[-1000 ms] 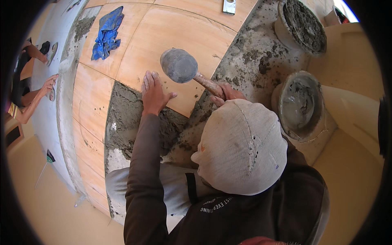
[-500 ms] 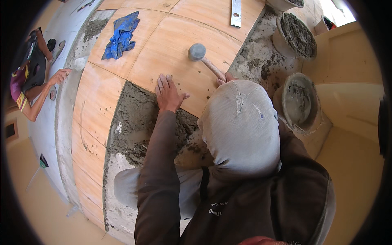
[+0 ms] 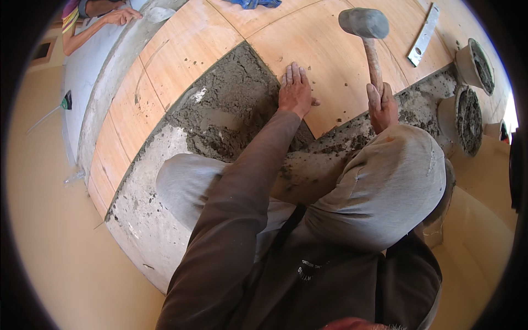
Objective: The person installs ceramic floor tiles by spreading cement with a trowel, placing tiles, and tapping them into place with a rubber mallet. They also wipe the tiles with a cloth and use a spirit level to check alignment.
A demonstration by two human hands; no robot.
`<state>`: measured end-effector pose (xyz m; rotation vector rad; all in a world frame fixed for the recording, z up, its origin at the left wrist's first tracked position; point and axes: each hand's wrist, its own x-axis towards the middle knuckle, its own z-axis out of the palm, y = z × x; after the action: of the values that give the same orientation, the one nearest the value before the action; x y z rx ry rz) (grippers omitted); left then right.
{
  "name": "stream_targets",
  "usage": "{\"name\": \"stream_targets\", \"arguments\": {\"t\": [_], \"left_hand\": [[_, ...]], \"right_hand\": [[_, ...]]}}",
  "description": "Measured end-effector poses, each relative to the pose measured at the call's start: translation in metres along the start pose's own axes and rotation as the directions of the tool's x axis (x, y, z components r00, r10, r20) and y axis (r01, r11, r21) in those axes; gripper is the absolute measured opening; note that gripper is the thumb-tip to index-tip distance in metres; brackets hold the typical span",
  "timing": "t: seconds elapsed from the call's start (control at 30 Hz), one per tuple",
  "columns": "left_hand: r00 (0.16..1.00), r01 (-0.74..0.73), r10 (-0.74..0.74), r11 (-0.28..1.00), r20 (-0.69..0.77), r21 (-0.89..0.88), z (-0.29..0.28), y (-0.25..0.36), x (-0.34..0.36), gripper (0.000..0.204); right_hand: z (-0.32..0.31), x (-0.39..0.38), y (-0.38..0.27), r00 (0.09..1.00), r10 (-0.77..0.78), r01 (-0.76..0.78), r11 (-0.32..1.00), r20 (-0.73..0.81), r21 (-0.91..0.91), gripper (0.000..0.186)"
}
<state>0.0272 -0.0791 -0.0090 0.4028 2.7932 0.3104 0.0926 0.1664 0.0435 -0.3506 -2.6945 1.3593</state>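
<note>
My left hand [image 3: 297, 91] lies flat with its fingers stretched out on a tan floor tile [image 3: 330, 69], close to the edge that borders grey wet mortar [image 3: 223, 107]. My right hand [image 3: 383, 108] is wrapped round the wooden handle of a rubber mallet [image 3: 363, 23]. The mallet's grey head points away from me over the tiles, and its underside does not show clearly enough to tell a gap. Small mortar crumbs dot the tile. My bent knees, in grey trousers, flank the bare patch of floor.
A silver metal level [image 3: 423, 36] rests on the tiles at the far right. Mortar-filled buckets [image 3: 446, 118] stand on the right. Blue cloth or plastic [image 3: 254, 3] lies at the far edge. At upper left is a co-worker's hand [image 3: 124, 16].
The view has swung, so the tiles and buckets sit differently. My right hand has come out from behind my knee, and the mallet looks larger and raised. My left hand stays on the tile.
</note>
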Motion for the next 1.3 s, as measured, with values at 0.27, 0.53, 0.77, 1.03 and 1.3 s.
{"name": "stream_targets", "arguments": {"t": [0.27,0.53,0.77,1.03,1.3], "left_hand": [[0.997,-0.031,0.03,1.0,-0.069,-0.007,0.018,0.012,0.009,0.116],[0.999,-0.029,0.031,0.998,-0.042,0.05,0.021,0.006,0.002,0.116],[0.994,-0.022,0.034,0.993,-0.106,0.112,0.018,-0.001,0.011,0.115],[0.996,-0.037,0.041,0.998,-0.083,0.056,0.012,-0.002,0.004,0.115],[1.0,-0.016,0.017,1.0,-0.007,0.016,-0.002,0.011,0.005,0.111]], "right_hand": [[0.014,-0.051,0.09,0.965,0.102,0.019,0.893,0.242,-0.449,0.041],[-0.011,-0.074,0.027,0.986,0.115,-0.102,0.988,0.117,-0.115,0.042],[-0.014,-0.076,0.034,0.974,0.141,-0.103,0.973,0.178,-0.208,0.041],[-0.007,-0.09,0.038,0.971,0.13,-0.102,0.984,0.199,-0.147,0.041],[-0.029,-0.104,0.035,0.967,0.141,-0.169,0.978,0.212,0.119,0.043]]}}
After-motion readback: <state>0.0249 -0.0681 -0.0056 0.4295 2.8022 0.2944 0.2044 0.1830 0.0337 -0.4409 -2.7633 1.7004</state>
